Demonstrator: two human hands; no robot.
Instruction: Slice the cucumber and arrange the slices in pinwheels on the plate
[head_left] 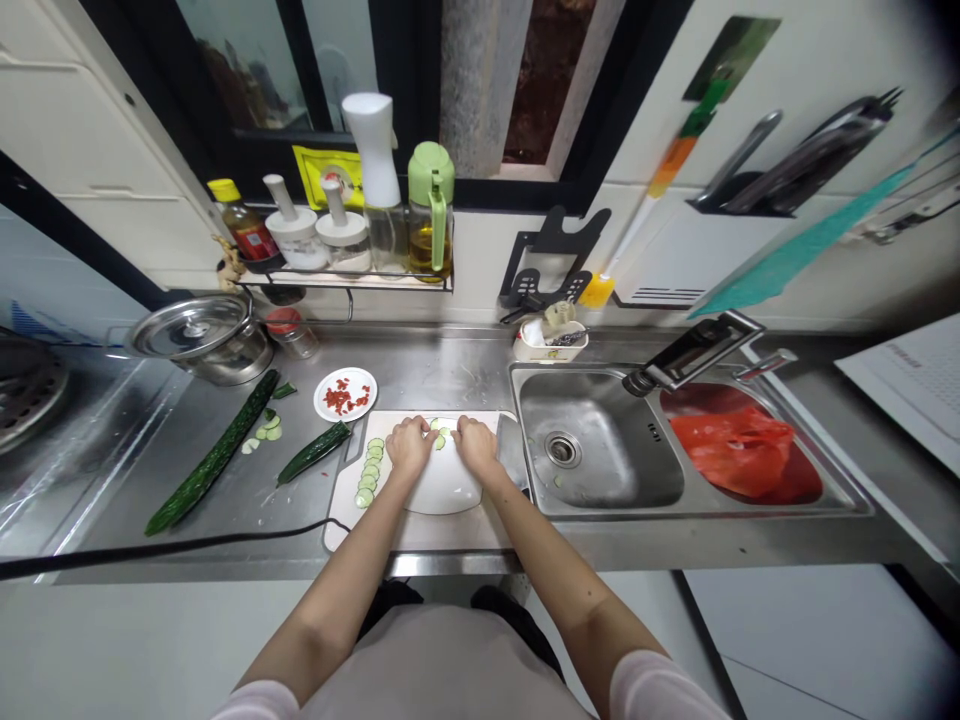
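Note:
A white plate [444, 488] rests on the cutting board [427, 535], with a few cucumber slices [441, 436] at its far edge. Both hands are at those slices: my left hand [409, 446] on the plate's upper left, my right hand [476, 446] on its upper right. The fingers of each are bent and pressed together; any slice between them is too small to make out. An overlapping row of cucumber slices [369, 474] lies on the board's left part. A knife's wide blade [512, 452] shows at the board's right side, partly behind my right forearm.
Left of the board are a cut cucumber piece [313, 452], a long cucumber [214, 465] and a small plate [328, 402] of red pieces. A lidded pot [217, 345] stands behind. The sink [600, 440] is to the right. A black cable [187, 541] crosses the counter's front left.

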